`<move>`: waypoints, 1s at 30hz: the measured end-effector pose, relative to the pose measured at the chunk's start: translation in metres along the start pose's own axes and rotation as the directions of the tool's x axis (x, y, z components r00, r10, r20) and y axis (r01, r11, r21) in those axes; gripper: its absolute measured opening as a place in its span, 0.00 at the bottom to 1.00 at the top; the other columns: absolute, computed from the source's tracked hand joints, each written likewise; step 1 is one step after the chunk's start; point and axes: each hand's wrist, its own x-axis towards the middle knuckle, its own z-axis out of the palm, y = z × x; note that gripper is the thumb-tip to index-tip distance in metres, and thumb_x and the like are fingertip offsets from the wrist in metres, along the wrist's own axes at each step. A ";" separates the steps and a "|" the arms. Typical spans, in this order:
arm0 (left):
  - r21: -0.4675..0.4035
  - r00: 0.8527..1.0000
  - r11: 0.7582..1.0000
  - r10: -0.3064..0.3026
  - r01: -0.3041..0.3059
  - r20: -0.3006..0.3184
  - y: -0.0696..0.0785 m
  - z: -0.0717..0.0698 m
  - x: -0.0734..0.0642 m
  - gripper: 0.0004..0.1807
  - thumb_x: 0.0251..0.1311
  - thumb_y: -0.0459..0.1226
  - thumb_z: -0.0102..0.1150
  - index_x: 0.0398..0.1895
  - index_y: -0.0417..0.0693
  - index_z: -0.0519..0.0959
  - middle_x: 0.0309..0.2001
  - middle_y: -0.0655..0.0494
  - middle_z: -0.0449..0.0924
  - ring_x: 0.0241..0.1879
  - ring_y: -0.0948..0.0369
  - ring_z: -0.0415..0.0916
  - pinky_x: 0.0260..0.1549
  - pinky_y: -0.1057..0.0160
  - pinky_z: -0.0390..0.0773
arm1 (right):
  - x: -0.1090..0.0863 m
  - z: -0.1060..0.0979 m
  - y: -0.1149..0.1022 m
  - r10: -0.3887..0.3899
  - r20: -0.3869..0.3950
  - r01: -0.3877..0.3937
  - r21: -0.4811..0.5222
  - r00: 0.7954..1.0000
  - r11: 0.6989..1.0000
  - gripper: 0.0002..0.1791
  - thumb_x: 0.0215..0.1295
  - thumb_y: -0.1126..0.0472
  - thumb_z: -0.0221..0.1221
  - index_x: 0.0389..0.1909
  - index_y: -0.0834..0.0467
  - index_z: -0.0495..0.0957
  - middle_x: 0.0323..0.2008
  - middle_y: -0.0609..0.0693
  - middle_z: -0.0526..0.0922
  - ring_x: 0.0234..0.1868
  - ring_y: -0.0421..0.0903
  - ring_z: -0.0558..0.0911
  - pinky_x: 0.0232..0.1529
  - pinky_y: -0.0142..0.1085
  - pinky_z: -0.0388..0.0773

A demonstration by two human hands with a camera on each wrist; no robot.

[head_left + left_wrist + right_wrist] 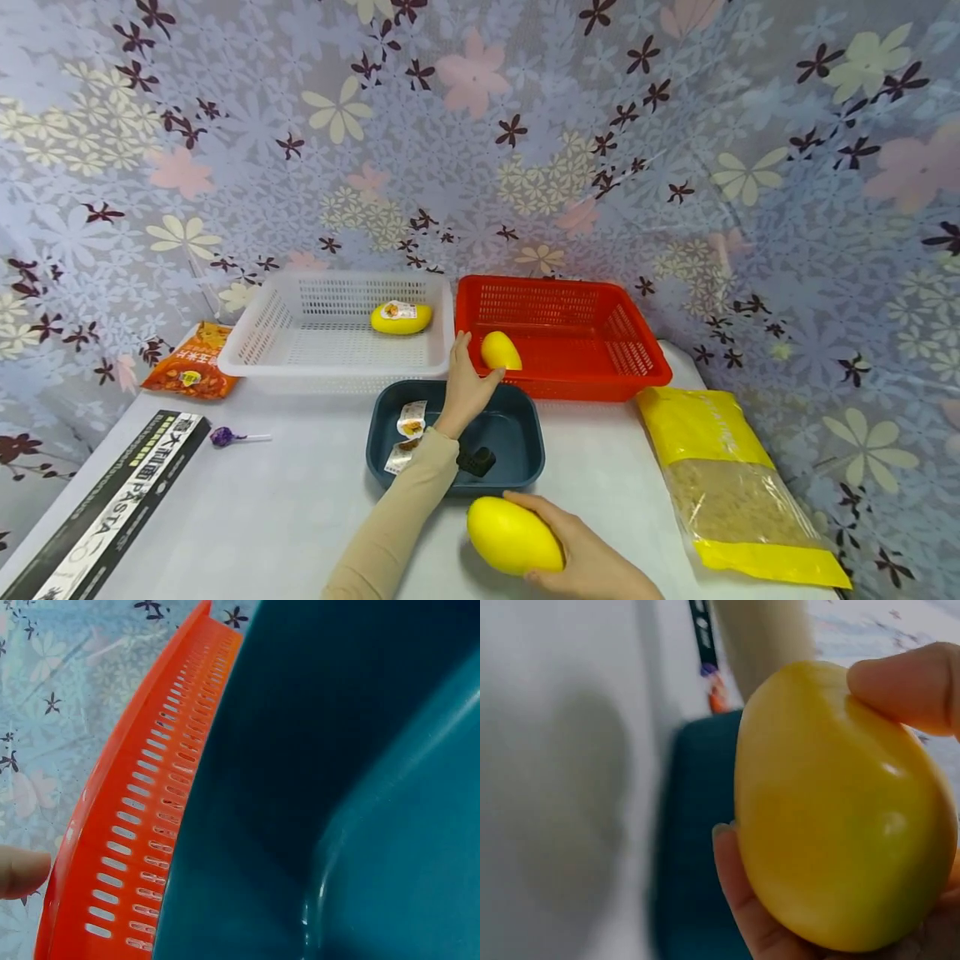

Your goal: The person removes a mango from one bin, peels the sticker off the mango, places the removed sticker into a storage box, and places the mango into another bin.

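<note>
My right hand [581, 546] grips a yellow mango [515, 536] in front of the teal bin [528, 479], thumb on one side and fingers on the other. In the right wrist view the same mango [840, 817] fills much of the picture, its skin smooth and bare of any label. My left hand [467, 387] reaches across the teal bin to the near left rim of the red basket [592, 385], thumb and fingers spread. Just beyond them, inside that basket, lies a second mango [500, 351]. One fingertip [22, 872] shows by the red rim in the left wrist view.
A white basket [337, 371] holds a labelled mango [401, 318]. Two printed labels [412, 419] are in the teal bin. At left are an orange snack bag [197, 362], a lollipop [225, 437] and a pasta box [112, 500]; at right, a yellow pasta bag [735, 492].
</note>
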 end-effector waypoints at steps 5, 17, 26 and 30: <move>0.059 0.999 0.998 0.032 -0.031 -0.011 -0.004 -0.002 0.001 0.45 0.58 0.36 0.62 0.74 0.33 0.49 0.77 0.39 0.43 0.74 0.41 0.50 0.69 0.40 0.58 | 0.001 -0.033 -0.008 -0.191 -0.182 0.154 -0.199 0.965 0.968 0.43 0.56 0.55 0.65 0.72 0.44 0.57 0.66 0.51 0.70 0.52 0.43 0.73 0.52 0.39 0.75; 0.088 0.999 0.996 0.030 -0.027 -0.027 -0.007 -0.003 0.001 0.47 0.58 0.37 0.63 0.74 0.33 0.48 0.76 0.38 0.44 0.74 0.41 0.49 0.69 0.40 0.58 | 0.086 -0.122 -0.026 -0.122 -0.544 0.087 -0.090 0.830 0.992 0.43 0.64 0.57 0.60 0.76 0.51 0.48 0.71 0.60 0.58 0.61 0.61 0.68 0.59 0.57 0.71; 0.097 1.000 0.995 0.015 -0.014 -0.011 -0.006 0.003 -0.003 0.47 0.58 0.37 0.62 0.75 0.34 0.47 0.77 0.39 0.43 0.74 0.42 0.50 0.68 0.39 0.58 | 0.150 -0.156 -0.008 0.040 -0.641 -0.073 -0.025 0.767 0.997 0.46 0.66 0.52 0.58 0.77 0.55 0.42 0.71 0.63 0.58 0.62 0.62 0.69 0.60 0.56 0.72; 0.100 1.000 0.995 0.023 -0.022 -0.012 -0.004 0.003 -0.003 0.47 0.58 0.37 0.63 0.75 0.35 0.47 0.77 0.40 0.43 0.73 0.42 0.51 0.67 0.39 0.60 | 0.163 -0.160 -0.008 0.029 -0.648 -0.085 -0.054 0.761 0.995 0.46 0.65 0.52 0.58 0.76 0.58 0.42 0.69 0.66 0.60 0.61 0.63 0.70 0.59 0.57 0.73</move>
